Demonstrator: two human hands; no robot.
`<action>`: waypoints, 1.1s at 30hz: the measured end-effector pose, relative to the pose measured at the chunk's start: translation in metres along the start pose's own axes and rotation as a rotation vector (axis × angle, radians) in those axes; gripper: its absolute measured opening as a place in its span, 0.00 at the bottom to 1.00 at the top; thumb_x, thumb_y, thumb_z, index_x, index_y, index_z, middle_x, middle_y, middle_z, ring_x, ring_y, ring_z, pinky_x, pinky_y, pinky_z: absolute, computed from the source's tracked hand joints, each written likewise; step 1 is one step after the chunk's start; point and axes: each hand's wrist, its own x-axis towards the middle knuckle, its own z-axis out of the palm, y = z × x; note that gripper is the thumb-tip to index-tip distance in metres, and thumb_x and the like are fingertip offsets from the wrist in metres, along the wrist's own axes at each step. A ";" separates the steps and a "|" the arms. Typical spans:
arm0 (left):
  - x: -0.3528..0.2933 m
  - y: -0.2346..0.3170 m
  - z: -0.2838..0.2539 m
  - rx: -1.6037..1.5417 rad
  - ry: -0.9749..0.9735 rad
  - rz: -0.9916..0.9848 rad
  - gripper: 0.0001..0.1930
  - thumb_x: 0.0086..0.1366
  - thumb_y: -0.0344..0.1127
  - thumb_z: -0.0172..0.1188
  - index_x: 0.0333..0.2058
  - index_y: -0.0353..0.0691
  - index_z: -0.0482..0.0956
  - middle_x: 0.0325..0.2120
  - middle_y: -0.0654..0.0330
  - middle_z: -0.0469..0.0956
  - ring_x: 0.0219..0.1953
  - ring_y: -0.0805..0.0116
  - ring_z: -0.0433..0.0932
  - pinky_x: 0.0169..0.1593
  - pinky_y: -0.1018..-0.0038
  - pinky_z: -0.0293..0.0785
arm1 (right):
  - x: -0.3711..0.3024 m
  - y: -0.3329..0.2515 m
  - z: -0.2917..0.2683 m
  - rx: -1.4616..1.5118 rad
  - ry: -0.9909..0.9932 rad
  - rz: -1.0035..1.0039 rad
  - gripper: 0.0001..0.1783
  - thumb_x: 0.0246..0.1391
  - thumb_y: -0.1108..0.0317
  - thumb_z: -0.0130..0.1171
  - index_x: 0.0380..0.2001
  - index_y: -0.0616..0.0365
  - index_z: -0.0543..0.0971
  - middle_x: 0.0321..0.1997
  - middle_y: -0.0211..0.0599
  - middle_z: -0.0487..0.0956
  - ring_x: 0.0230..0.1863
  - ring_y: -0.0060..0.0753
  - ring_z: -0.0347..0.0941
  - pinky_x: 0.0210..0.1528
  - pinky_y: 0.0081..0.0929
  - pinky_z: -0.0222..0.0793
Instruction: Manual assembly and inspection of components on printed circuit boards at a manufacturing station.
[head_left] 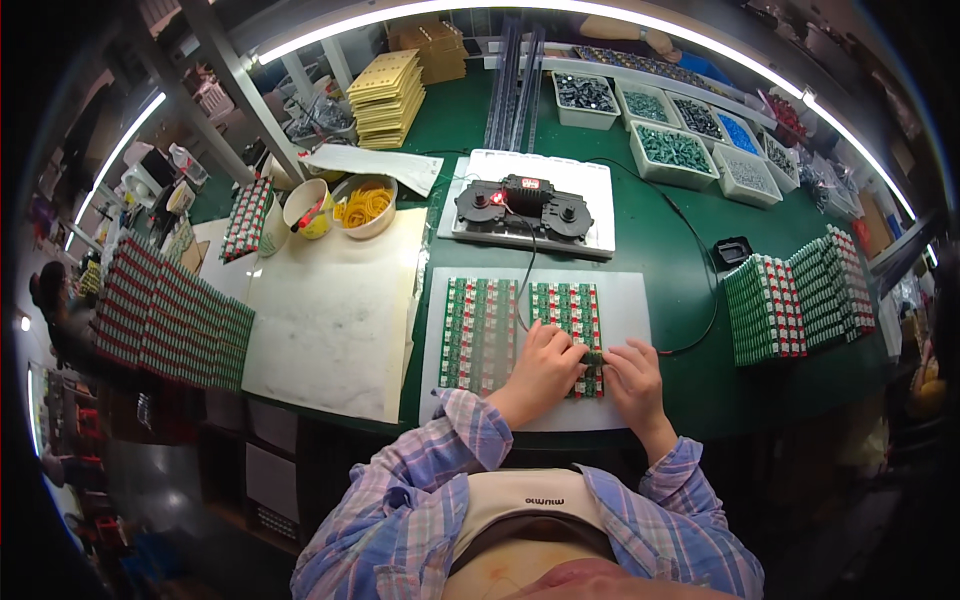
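Observation:
My left hand (546,366) rests over the near part of a green circuit-board panel (565,300) with rows of red and white parts. Its fingers are bent and pinched together. Close on its right, my right hand (633,378) is also closed, thumb and fingertips drawn in. A small dark piece (593,357) shows between the two sets of fingertips; which hand grips it is unclear. Left of my hands lies a second circuit-board panel (465,335). Both panels lie on a white sheet (625,300). A thin black cable (533,245) runs down to my left hand.
Beyond the sheet sits a black two-reel device (525,207) on a white board (598,190). Stacked circuit boards stand at left (170,310) and right (765,310). Parts bins (672,160) fill the back right. A looped cable (716,290) ends beside my right hand.

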 end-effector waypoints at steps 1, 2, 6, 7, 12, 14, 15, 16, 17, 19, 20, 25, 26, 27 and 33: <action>0.000 0.000 -0.001 -0.008 -0.002 -0.002 0.12 0.59 0.34 0.66 0.42 0.43 0.82 0.36 0.61 0.74 0.45 0.59 0.71 0.62 0.56 0.64 | -0.001 -0.001 0.000 -0.013 0.002 -0.009 0.15 0.48 0.78 0.66 0.41 0.54 0.86 0.47 0.34 0.84 0.58 0.50 0.73 0.60 0.41 0.72; 0.000 0.001 -0.001 -0.017 -0.006 -0.004 0.11 0.59 0.34 0.66 0.42 0.43 0.82 0.35 0.61 0.74 0.44 0.59 0.71 0.61 0.56 0.64 | -0.003 -0.001 0.001 -0.025 0.003 -0.015 0.15 0.48 0.78 0.66 0.41 0.54 0.86 0.47 0.34 0.84 0.58 0.50 0.73 0.60 0.40 0.72; 0.000 0.003 -0.001 -0.017 0.010 -0.012 0.10 0.58 0.33 0.66 0.40 0.43 0.83 0.34 0.60 0.74 0.43 0.58 0.71 0.58 0.59 0.64 | -0.003 0.000 -0.001 -0.087 -0.019 -0.067 0.15 0.48 0.77 0.67 0.41 0.53 0.86 0.46 0.33 0.84 0.58 0.49 0.72 0.60 0.40 0.71; 0.000 0.002 -0.002 0.006 -0.013 -0.010 0.10 0.57 0.33 0.66 0.39 0.43 0.83 0.34 0.60 0.74 0.43 0.58 0.71 0.58 0.59 0.64 | -0.001 0.001 -0.001 -0.108 -0.026 -0.091 0.14 0.48 0.77 0.67 0.40 0.53 0.86 0.46 0.32 0.84 0.57 0.49 0.72 0.60 0.39 0.71; 0.005 0.003 0.003 0.033 -0.031 -0.007 0.10 0.56 0.32 0.66 0.39 0.42 0.83 0.34 0.59 0.75 0.43 0.58 0.71 0.62 0.57 0.62 | 0.002 0.014 0.000 -0.021 -0.035 -0.017 0.12 0.49 0.76 0.68 0.38 0.52 0.87 0.43 0.28 0.85 0.54 0.45 0.72 0.60 0.35 0.70; 0.007 0.003 0.002 0.015 -0.033 -0.001 0.10 0.56 0.32 0.67 0.39 0.43 0.83 0.35 0.60 0.75 0.43 0.58 0.71 0.64 0.55 0.61 | 0.005 0.016 -0.001 0.026 -0.023 0.011 0.12 0.48 0.76 0.68 0.38 0.52 0.87 0.42 0.27 0.85 0.53 0.43 0.72 0.59 0.34 0.70; 0.005 0.004 0.002 0.020 -0.031 0.004 0.11 0.56 0.32 0.67 0.39 0.43 0.83 0.35 0.60 0.75 0.43 0.58 0.72 0.65 0.55 0.61 | 0.004 0.017 -0.001 0.056 -0.024 0.027 0.12 0.48 0.76 0.68 0.38 0.53 0.87 0.42 0.27 0.85 0.53 0.43 0.72 0.59 0.33 0.70; 0.006 0.002 0.001 0.034 -0.024 0.012 0.11 0.56 0.32 0.68 0.40 0.43 0.83 0.35 0.61 0.75 0.44 0.58 0.72 0.66 0.54 0.61 | 0.006 0.018 0.002 0.088 -0.017 0.036 0.12 0.48 0.76 0.68 0.38 0.53 0.87 0.42 0.27 0.85 0.53 0.43 0.72 0.58 0.33 0.70; 0.006 0.001 0.001 0.048 -0.015 0.022 0.12 0.56 0.32 0.68 0.40 0.43 0.84 0.35 0.61 0.76 0.45 0.58 0.72 0.66 0.53 0.61 | 0.007 0.019 0.002 0.120 -0.009 0.043 0.12 0.48 0.76 0.68 0.37 0.53 0.87 0.41 0.26 0.85 0.53 0.42 0.72 0.58 0.33 0.70; 0.006 0.003 -0.001 0.057 -0.012 0.035 0.12 0.56 0.32 0.68 0.41 0.43 0.84 0.35 0.61 0.76 0.45 0.58 0.73 0.67 0.53 0.61 | 0.003 0.016 0.000 0.150 0.002 0.058 0.12 0.48 0.76 0.69 0.37 0.53 0.87 0.41 0.26 0.85 0.53 0.42 0.72 0.58 0.32 0.71; 0.005 0.006 -0.002 0.046 0.002 0.038 0.13 0.56 0.32 0.69 0.41 0.43 0.84 0.36 0.62 0.76 0.46 0.59 0.73 0.67 0.52 0.61 | 0.002 0.015 -0.002 0.156 0.017 0.055 0.12 0.48 0.77 0.69 0.37 0.53 0.86 0.41 0.26 0.85 0.53 0.42 0.72 0.58 0.32 0.71; -0.005 0.010 -0.006 -0.009 0.027 0.040 0.14 0.57 0.33 0.69 0.43 0.43 0.85 0.36 0.63 0.77 0.48 0.60 0.74 0.68 0.51 0.62 | -0.007 0.010 -0.006 0.173 0.039 0.043 0.12 0.47 0.77 0.69 0.37 0.53 0.86 0.42 0.26 0.85 0.52 0.41 0.72 0.58 0.32 0.70; -0.007 0.009 -0.005 -0.031 0.007 0.037 0.14 0.57 0.33 0.69 0.43 0.43 0.85 0.36 0.63 0.77 0.48 0.60 0.74 0.68 0.51 0.62 | -0.010 0.010 -0.006 0.171 0.021 0.042 0.11 0.47 0.77 0.69 0.37 0.53 0.86 0.42 0.26 0.85 0.53 0.41 0.72 0.58 0.32 0.70; -0.009 0.007 -0.005 -0.052 -0.012 0.034 0.14 0.57 0.33 0.69 0.43 0.43 0.85 0.35 0.63 0.77 0.48 0.61 0.74 0.67 0.51 0.62 | -0.013 0.010 -0.006 0.170 0.003 0.042 0.11 0.47 0.77 0.69 0.37 0.53 0.86 0.42 0.26 0.85 0.53 0.41 0.72 0.58 0.32 0.70; -0.012 0.003 -0.003 -0.116 -0.045 0.021 0.13 0.57 0.33 0.70 0.42 0.43 0.85 0.35 0.64 0.76 0.47 0.62 0.74 0.67 0.53 0.63 | -0.014 0.008 -0.005 0.153 -0.016 0.041 0.11 0.47 0.77 0.69 0.36 0.53 0.86 0.42 0.26 0.86 0.53 0.41 0.72 0.58 0.33 0.70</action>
